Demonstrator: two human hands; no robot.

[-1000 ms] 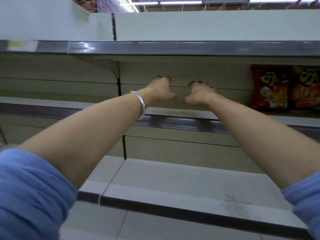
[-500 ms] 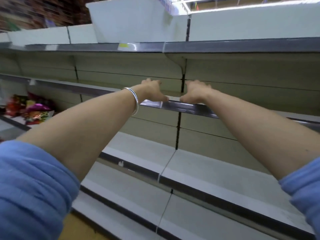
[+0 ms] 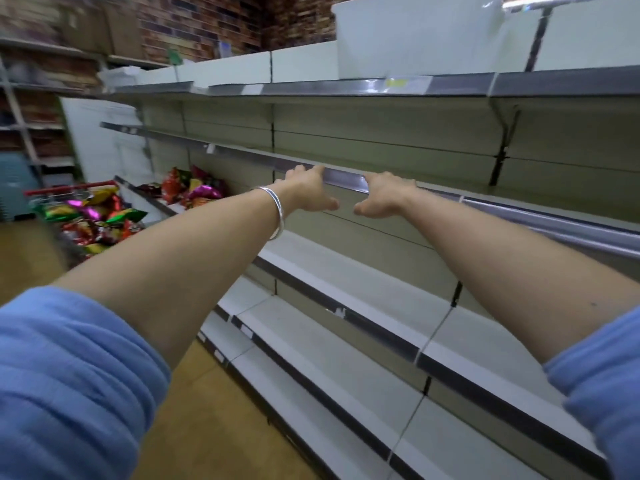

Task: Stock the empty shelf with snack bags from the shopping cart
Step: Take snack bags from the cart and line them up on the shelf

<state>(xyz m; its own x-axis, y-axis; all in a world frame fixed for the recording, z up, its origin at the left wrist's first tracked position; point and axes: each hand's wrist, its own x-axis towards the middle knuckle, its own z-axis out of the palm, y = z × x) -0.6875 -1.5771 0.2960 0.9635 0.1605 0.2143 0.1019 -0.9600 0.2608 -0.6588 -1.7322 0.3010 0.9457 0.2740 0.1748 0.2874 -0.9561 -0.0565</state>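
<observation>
Reaching forward, left hand point(image 3: 311, 188) and right hand point(image 3: 384, 195) rest on shelf point(image 3: 346, 178).

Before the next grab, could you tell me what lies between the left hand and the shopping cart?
In the head view, snack bags piled on a lower shelf lie between the left hand and the shopping cart.
</observation>
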